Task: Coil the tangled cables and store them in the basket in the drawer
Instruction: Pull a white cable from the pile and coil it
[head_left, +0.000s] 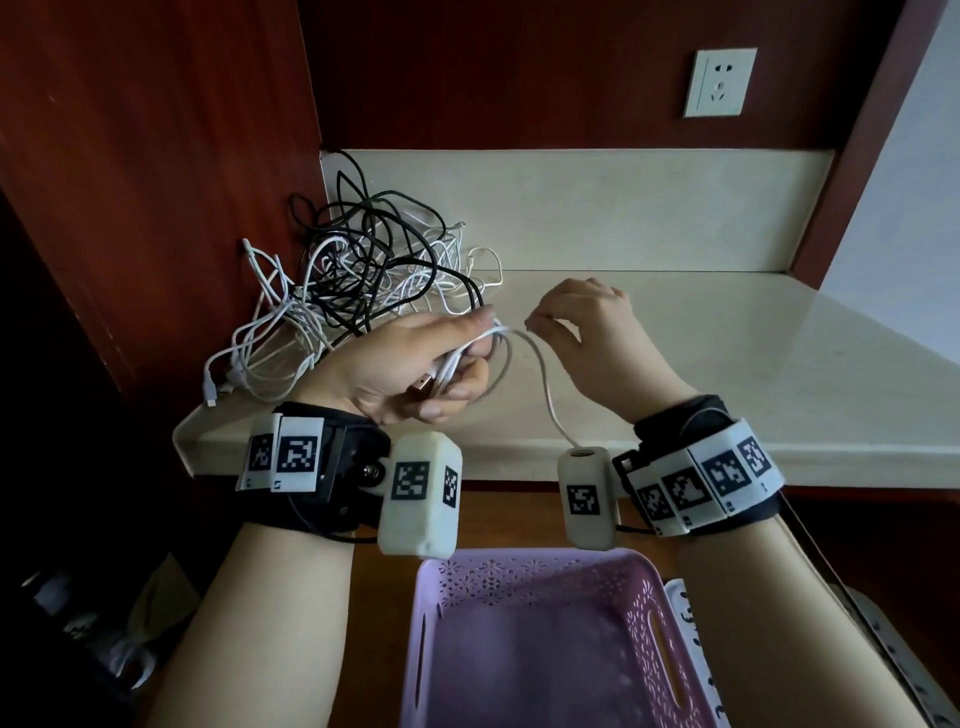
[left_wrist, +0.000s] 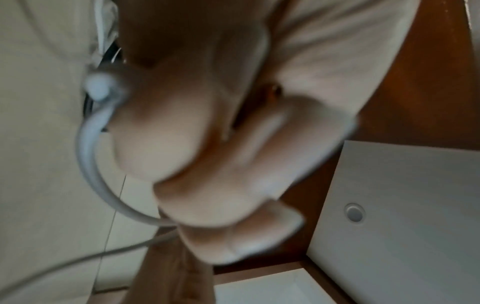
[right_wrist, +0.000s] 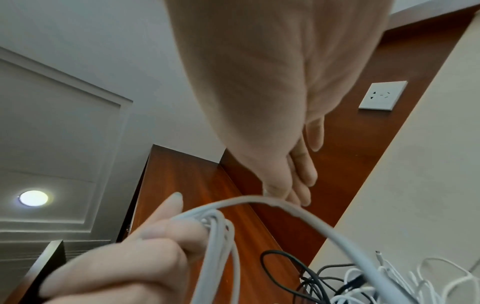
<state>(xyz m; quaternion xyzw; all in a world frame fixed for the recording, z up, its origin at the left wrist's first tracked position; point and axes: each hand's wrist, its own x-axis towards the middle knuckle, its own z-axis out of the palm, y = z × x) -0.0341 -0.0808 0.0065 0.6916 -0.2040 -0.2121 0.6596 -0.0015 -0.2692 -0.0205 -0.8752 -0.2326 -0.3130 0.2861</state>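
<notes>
purple basket (head_left: 524, 577) nearest, white cable (head_left: 540, 364) between both hands

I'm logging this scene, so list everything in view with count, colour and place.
white cable: one, white, partly coiled in the left hand, a loop running to the right hand
tangled cables: one pile, black and white, back left of the counter
counter: one, cream, under the pile
basket: one, lilac, below the counter edge, nothing visible inside
wall socket: one, white, on the dark red wood panel
ceiling light: one, lit, seen from the right wrist
wrist cameras: two, white with black markers
left hand: grips the coil
right hand: pinches the loop
</notes>
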